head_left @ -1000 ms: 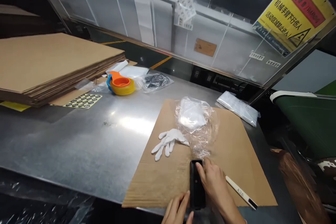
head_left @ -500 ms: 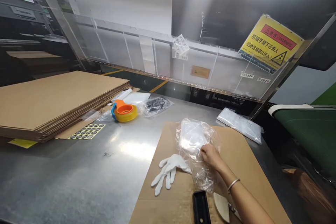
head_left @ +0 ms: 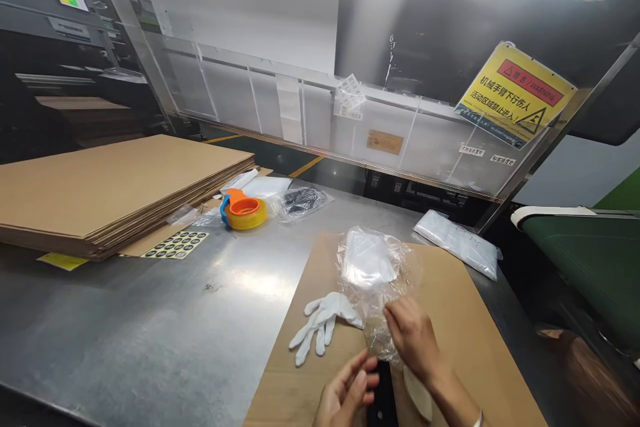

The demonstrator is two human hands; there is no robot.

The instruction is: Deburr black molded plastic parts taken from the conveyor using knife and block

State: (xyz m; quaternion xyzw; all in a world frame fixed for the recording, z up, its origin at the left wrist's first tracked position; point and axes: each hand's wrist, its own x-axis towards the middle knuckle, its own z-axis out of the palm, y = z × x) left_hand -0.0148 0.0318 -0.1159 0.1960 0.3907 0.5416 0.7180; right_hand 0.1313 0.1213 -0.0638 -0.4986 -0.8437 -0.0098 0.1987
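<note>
My right hand (head_left: pixel 414 337) is closed in a pinch at a crumpled clear plastic bag (head_left: pixel 381 340), above the brown cardboard sheet (head_left: pixel 465 320). Just beyond it lies a stack of clear plastic bags (head_left: pixel 367 259) with loose film around it. My left hand (head_left: pixel 347 392) has come in at the bottom, fingers curved and apart from the thumb, holding nothing. It is beside a black oblong case (head_left: pixel 384 397), partly covering it. A pale, rounded flat piece (head_left: pixel 417 395) lies under my right forearm. One white glove (head_left: pixel 327 320) rests on the cardboard to the left.
A tape dispenser (head_left: pixel 245 212), a sticker sheet (head_left: pixel 177 245) and a bagged black item (head_left: pixel 301 202) lie left of the cardboard. A tall cardboard stack (head_left: pixel 125 193) fills the far left. A plastic-wrapped packet (head_left: pixel 457 243) and a green conveyor (head_left: pixel 590 253) are at right.
My right hand has drawn back toward me from the stack of plastic bags. My left hand has entered from the bottom, next to the black case. The view has shifted slightly.
</note>
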